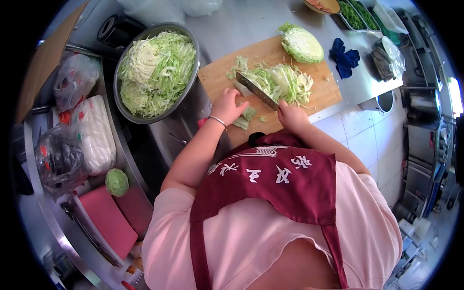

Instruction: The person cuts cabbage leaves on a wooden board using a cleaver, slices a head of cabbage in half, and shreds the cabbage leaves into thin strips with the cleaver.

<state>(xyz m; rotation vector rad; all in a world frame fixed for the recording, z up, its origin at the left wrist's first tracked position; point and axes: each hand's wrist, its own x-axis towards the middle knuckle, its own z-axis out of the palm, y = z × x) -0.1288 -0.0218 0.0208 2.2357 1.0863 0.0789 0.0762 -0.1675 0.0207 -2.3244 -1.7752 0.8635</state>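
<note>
My right hand (291,117) is wrapped round the handle of a knife (256,91), whose blade points up and left over the wooden cutting board (319,92). Shredded cabbage (282,81) lies in a heap beside the blade, on its far side. My left hand (228,107) is at the board's left part, near the blade, fingers bent and apart, next to some loose cabbage pieces (247,116). A cut cabbage half (302,44) rests at the board's far edge. Left of the board, a large metal bowl (196,60) is heaped with shredded cabbage (157,72).
A blue cloth (344,58) and plastic bags (388,58) lie right of the board. Trays of greens (355,15) and a bowl (322,6) stand at the back. To the left are bagged goods (94,135), a whole cabbage (117,182) and a pink board (107,220).
</note>
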